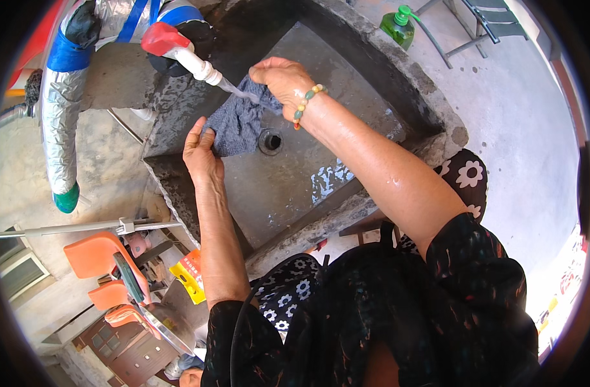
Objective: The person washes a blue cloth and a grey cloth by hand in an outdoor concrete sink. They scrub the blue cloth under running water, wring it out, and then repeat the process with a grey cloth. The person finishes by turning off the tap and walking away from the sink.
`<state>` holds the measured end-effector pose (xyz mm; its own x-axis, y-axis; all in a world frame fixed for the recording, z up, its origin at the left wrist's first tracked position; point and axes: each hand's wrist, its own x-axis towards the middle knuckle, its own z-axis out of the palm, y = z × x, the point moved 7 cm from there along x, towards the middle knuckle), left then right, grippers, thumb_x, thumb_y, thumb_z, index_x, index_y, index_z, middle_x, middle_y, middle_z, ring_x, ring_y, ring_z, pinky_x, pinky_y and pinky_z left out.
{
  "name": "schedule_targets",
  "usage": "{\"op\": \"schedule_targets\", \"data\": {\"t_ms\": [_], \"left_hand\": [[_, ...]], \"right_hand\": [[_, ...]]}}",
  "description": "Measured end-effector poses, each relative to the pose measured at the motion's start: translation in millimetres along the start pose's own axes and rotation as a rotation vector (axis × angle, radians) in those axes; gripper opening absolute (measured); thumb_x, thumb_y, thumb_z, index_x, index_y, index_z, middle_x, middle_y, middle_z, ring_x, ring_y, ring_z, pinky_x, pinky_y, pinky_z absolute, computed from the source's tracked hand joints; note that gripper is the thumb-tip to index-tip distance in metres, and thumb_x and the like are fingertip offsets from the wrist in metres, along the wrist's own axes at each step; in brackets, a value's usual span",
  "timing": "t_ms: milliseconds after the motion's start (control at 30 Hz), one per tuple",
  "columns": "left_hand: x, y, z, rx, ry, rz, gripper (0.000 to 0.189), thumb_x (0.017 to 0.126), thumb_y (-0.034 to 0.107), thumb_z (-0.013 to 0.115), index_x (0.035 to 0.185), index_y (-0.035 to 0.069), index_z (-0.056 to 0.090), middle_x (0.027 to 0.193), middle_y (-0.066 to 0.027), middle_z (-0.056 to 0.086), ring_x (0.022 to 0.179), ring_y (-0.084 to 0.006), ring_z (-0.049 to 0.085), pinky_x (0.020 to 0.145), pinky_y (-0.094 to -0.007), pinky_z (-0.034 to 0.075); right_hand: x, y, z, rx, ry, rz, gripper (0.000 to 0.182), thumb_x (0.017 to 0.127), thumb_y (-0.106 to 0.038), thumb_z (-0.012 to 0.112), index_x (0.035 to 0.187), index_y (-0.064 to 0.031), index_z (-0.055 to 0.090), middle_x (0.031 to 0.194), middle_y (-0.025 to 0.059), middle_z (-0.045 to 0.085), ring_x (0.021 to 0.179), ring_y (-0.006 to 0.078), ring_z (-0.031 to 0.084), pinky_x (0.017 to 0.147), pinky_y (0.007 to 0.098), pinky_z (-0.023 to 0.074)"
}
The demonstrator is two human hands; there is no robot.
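A wet grey cloth is stretched between my two hands above a concrete sink basin. My left hand pinches its lower left corner between thumb and fingers. At the upper right end, my right hand grips the cloth, with a beaded bracelet around the wrist. Water runs from a white plastic tap with a red handle onto the cloth near my right hand. Just below the cloth lies the round drain hole in the basin floor.
Pipes wrapped in silver foil and blue tape stand at the left. A green bottle with a pump top is beyond the sink's rough rim. Orange plastic chairs and a yellow and red packet are at the lower left.
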<state>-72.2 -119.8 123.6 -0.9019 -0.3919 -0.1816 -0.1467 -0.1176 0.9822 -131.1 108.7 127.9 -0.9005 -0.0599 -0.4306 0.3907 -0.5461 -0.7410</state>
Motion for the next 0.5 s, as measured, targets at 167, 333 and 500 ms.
{"op": "schedule_targets", "data": {"t_ms": [167, 333, 500], "left_hand": [[-12.9, -20.5, 7.8, 0.398, -0.156, -0.09, 0.025, 0.087, 0.007, 0.058, 0.11, -0.005, 0.057, 0.099, -0.0076, 0.063, 0.083, -0.0103, 0.058, 0.074, -0.0218, 0.046], [-19.3, -32.3, 24.0, 0.417, -0.33, -0.237, 0.023, 0.089, 0.005, 0.05, 0.109, -0.003, 0.056, 0.091, -0.0048, 0.063, 0.071, -0.0086, 0.056, 0.067, -0.0218, 0.046], [-24.2, -35.4, 35.5, 0.398, -0.411, -0.304, 0.055, 0.076, -0.006, 0.05, 0.129, -0.001, 0.041, 0.122, -0.0125, 0.049, 0.105, -0.0166, 0.052, 0.08, -0.0289, 0.046]], "right_hand": [[3.5, -5.5, -7.3, 0.301, 0.021, -0.003, 0.011, 0.078, -0.01, 0.065, 0.085, -0.004, 0.06, 0.08, 0.0014, 0.057, 0.074, 0.0114, 0.047, 0.065, 0.0282, 0.0406], [-1.7, -2.1, 10.6, 0.622, -0.256, 0.174, 0.011, 0.082, -0.009, 0.064, 0.091, -0.0055, 0.058, 0.091, 0.0075, 0.061, 0.088, 0.0201, 0.06, 0.081, 0.0376, 0.0488], [-12.7, 0.0, 24.2, 0.756, -0.42, 0.314, 0.015, 0.082, -0.007, 0.062, 0.096, -0.0013, 0.058, 0.096, 0.014, 0.062, 0.092, 0.0264, 0.062, 0.086, 0.0407, 0.0515]]}}
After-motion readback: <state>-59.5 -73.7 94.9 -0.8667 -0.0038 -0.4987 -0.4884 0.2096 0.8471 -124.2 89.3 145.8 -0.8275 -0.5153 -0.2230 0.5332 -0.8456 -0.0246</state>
